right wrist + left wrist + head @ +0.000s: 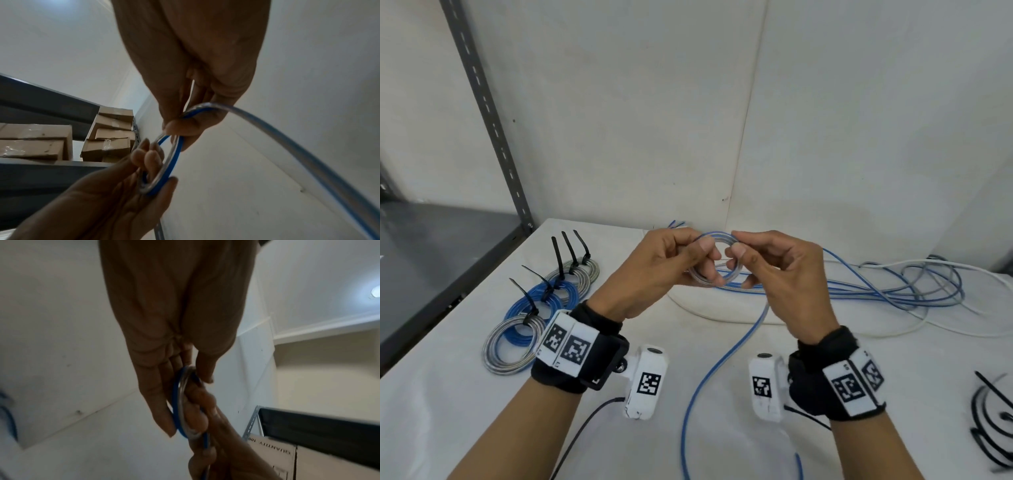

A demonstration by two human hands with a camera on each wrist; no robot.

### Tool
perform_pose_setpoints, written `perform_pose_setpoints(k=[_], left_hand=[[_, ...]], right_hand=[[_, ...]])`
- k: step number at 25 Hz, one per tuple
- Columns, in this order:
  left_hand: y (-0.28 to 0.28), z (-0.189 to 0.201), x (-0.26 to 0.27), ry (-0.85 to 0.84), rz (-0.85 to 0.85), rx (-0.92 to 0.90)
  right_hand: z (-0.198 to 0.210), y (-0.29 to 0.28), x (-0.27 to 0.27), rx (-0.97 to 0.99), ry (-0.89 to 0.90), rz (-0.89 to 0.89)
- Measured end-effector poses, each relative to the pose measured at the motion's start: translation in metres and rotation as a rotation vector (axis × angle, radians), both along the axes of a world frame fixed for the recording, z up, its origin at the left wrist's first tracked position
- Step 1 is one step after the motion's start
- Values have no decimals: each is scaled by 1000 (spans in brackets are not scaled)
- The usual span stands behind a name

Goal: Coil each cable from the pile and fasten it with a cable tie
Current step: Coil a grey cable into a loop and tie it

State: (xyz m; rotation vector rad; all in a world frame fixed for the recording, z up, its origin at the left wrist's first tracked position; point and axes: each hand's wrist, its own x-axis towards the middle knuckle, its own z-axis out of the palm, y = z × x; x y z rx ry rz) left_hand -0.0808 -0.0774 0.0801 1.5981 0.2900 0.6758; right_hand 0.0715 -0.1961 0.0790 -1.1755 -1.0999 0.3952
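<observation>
Now | coil [717, 260] pinched between left hand [664, 270] | right hand [784, 274]

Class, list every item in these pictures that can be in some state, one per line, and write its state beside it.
left hand: grips the small coil
right hand: pinches the same coil
cable being coiled: a few loops wound, long tail loose on the table
finished coils: tied with cable ties, lying at the left
cable pile: uncoiled, tangled
spare cable ties: unused, loose at the right edge
</observation>
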Motion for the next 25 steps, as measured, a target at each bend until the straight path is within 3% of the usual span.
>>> perform_pose_setpoints(k=[3, 6, 10, 12, 14, 17, 20, 25], left_hand=[[-2, -2, 2, -58, 30, -26], [-4, 0, 4, -111, 83, -81], [-2, 4, 1, -153, 92, -210], [1, 9, -3, -60, 8, -264], [1, 10, -3, 85, -67, -287], [-5, 2, 5, 184, 24, -105], [-10, -1, 11, 24, 83, -122], [-12, 2, 17, -228, 156, -448]], right_hand=[[3, -2, -1, 23, 10, -28], [-6, 7, -17, 105, 155, -131], [-12, 13, -33, 137, 299, -120], [-10, 12, -23, 100, 189, -83], [-9, 7, -13, 2, -47, -43], [-7, 2, -8, -112, -237, -43], [-7, 5, -13, -27, -68, -55], [-19, 17, -44, 135, 314, -130]])
